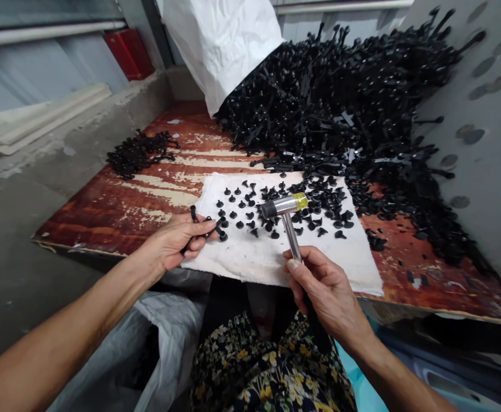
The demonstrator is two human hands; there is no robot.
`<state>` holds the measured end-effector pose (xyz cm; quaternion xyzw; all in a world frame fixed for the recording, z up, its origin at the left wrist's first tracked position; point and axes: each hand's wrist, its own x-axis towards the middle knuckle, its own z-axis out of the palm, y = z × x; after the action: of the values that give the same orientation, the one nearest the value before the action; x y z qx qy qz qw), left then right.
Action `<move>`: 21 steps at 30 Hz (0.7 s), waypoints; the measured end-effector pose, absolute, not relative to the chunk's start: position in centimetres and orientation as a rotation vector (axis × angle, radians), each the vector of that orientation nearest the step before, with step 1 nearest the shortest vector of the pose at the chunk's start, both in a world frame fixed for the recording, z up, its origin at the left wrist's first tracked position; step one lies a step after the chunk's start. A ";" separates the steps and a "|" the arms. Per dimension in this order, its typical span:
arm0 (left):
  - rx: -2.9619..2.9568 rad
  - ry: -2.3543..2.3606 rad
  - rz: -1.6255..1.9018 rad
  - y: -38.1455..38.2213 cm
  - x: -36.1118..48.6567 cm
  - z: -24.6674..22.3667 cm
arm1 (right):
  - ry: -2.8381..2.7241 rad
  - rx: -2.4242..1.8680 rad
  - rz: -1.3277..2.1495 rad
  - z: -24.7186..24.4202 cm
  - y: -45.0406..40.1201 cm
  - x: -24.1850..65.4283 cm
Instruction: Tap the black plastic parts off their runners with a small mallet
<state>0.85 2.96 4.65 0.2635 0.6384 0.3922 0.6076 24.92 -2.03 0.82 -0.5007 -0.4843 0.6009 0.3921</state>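
Observation:
My right hand [319, 277] is closed round the metal handle of a small mallet [288, 205]. One end of its head is black, the other yellow, and it is held above a white cloth [241, 260]. At the cloth's left edge, my left hand [181, 237] is closed on small black parts [194, 214] with rounded ends; how many is hidden by the fingers. On the cloth several black mushroom-shaped pieces [233, 214] stand upright just beyond the left hand. More such pieces [327, 197] lie jumbled under and to the right of the mallet head.
A large heap of black parts [340, 97] spills from a white sack [224, 46] at the back. A smaller pile [141, 153] sits back left on the worn red-brown tabletop [91, 212]. A grey panel [482, 126] stands at right; a pale bag [168, 326] hangs below the front edge.

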 end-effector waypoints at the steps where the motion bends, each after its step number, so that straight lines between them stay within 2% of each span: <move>1: 0.613 1.478 0.903 3.0 0.9 4.7 | -1.233 -1.270 1.523 0.8 -2.0 24.9; 15: 0.612 1.517 0.829 3.8 0.8 5.3 | -1.390 -1.264 1.464 0.7 -2.2 25.3; 21: 0.574 1.493 0.812 4.2 0.7 5.5 | -1.845 -1.119 0.945 1.6 -1.4 24.7</move>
<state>0.68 4.21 5.50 0.2502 0.6504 0.3536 0.6240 24.68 -1.45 1.63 -0.4389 -0.7234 0.3706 0.3829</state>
